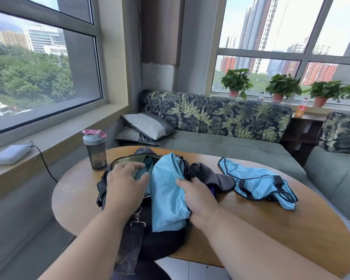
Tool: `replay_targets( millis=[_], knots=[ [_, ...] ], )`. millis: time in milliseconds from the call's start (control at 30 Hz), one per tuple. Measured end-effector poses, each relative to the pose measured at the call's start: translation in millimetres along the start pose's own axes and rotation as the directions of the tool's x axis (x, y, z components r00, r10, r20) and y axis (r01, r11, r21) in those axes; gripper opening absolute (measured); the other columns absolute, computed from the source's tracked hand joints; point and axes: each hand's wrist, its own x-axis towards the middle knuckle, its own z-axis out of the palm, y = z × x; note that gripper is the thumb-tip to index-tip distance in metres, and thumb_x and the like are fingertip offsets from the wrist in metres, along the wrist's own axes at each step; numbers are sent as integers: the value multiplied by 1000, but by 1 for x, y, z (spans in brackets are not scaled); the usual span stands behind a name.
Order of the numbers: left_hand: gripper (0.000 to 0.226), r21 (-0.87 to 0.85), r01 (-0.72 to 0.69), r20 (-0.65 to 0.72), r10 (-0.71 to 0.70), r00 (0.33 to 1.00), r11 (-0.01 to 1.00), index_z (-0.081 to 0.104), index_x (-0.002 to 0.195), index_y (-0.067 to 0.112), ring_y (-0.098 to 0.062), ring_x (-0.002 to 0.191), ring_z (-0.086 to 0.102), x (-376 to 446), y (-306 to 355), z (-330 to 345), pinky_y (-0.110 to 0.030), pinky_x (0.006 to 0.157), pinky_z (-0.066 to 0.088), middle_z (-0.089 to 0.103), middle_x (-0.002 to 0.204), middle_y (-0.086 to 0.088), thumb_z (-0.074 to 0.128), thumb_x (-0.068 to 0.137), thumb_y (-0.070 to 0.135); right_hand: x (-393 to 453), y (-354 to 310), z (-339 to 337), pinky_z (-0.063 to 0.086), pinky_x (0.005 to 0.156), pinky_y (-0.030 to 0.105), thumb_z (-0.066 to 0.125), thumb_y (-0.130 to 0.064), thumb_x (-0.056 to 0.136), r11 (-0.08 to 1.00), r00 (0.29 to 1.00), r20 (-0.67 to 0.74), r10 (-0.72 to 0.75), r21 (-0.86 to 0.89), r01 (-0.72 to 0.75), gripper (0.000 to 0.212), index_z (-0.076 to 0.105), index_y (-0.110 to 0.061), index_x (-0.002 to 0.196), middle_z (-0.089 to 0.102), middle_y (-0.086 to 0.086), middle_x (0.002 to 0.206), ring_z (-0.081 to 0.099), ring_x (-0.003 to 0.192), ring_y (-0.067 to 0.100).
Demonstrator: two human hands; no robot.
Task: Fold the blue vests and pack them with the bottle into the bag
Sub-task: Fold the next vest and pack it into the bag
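Here's the dark fabric bag (pixel 166 237) lying unzipped on the oval wood-grain surface (pixel 271 225), its mouth gaping toward twelve o'clock and a webbing strap with a metal clip trailing off the near edge at six. The left hand (pixel 125 188) rests over the opening, fingers (pixel 129 165) spread and reaching into the mouth, where a patch of blue cloth already shows inside. The right hand (pixel 198 201) is at the bag's three o'clock side, fingers curled against the edge of a folded blue vest (pixel 168 195), a long shiny rectangle of fine-weave fabric lying across the top of the bag, half in the mouth and half out. Over at two o'clock, well apart from the bag, a second blue vest (pixel 259 181) lies rumpled and unfolded on the surface, glossy with dark piping round its edges. At ten o'clock stands the bottle (pixel 94 150), upright just beside the bag: smoky translucent plastic cylinder, grey cap, pink flip lid. Behind the surface runs a grey-green tufted sofa (pixel 230 146) with a leaf-print back.
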Motion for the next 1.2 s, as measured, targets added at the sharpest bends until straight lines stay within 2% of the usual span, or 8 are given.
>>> replay_targets(
  millis=[200, 400, 467, 633, 800, 933, 1033, 1200],
  knots=[
    [45, 303, 78, -60, -63, 996, 950, 67, 129, 45, -31, 152, 13, 36, -31, 6, -52, 126, 18, 23, 166, 0, 71, 85, 42, 43, 12, 43, 57, 100, 55, 72, -18, 87, 987, 987, -36, 156, -22, -157, 31, 72, -7, 117, 77, 17, 114, 72, 110, 40],
    [49, 305, 69, -51, -56, 997, 950, 70, 133, 28, -34, 127, 52, 57, -46, 5, -47, 104, 46, 62, 130, -5, 64, 86, 16, 103, 26, 83, 50, 79, 41, 65, -18, 77, 960, 967, -62, 245, -124, -251, 37, 70, 3, 107, 63, 14, 96, 61, 89, 28],
    [56, 230, 36, -102, -13, 995, 973, 72, 130, 25, -33, 115, 59, 58, -51, 1, -47, 95, 51, 64, 120, -4, 62, 80, 3, 119, 23, 92, 53, 83, 40, 59, -11, 91, 951, 964, -104, 243, -171, -258, 18, 70, -2, 101, 63, 13, 98, 63, 93, 31],
    [62, 178, -56, -138, 82, 987, 982, 71, 135, 25, -32, 106, 62, 58, -59, -4, -48, 91, 54, 64, 118, -1, 58, 82, -5, 156, 28, 110, 58, 97, 53, 56, -10, 96, 945, 946, -120, 302, -97, -313, 25, 74, -2, 110, 77, 17, 110, 73, 103, 38],
    [61, 118, -68, -158, 86, 984, 991, 66, 143, 27, -21, 111, 54, 61, -67, -7, -33, 97, 47, 61, 122, 13, 57, 92, -5, 171, 33, 122, 57, 94, 44, 49, -16, 105, 950, 983, -101, 152, -260, -174, 34, 65, -1, 130, 69, 20, 129, 64, 96, 25],
    [56, 122, -90, -147, 107, 983, 988, 65, 144, 30, -16, 111, 54, 58, -64, -8, -29, 95, 46, 60, 123, 19, 57, 97, 0, 184, 45, 126, 56, 81, 43, 54, -23, 95, 905, 975, -4, 222, -372, -207, 36, 73, 3, 111, 75, 25, 116, 69, 93, 33],
    [57, 125, -95, -143, 113, 983, 988, 65, 143, 32, -15, 110, 55, 58, -63, -6, -30, 94, 48, 59, 124, 19, 58, 96, 0, 191, 41, 133, 55, 89, 36, 52, -28, 103, 859, 976, 25, 218, -479, -180, 36, 72, -2, 117, 72, 21, 123, 69, 109, 37],
    [55, 98, -89, -145, 103, 984, 991, 66, 142, 31, -16, 111, 55, 59, -65, -5, -32, 96, 49, 60, 123, 17, 58, 97, -1, 191, 39, 123, 48, 91, 35, 62, -63, 90, 680, 987, -147, -56, -730, -70, 67, 57, -15, 137, 68, 6, 129, 66, 113, 33]
  ],
)
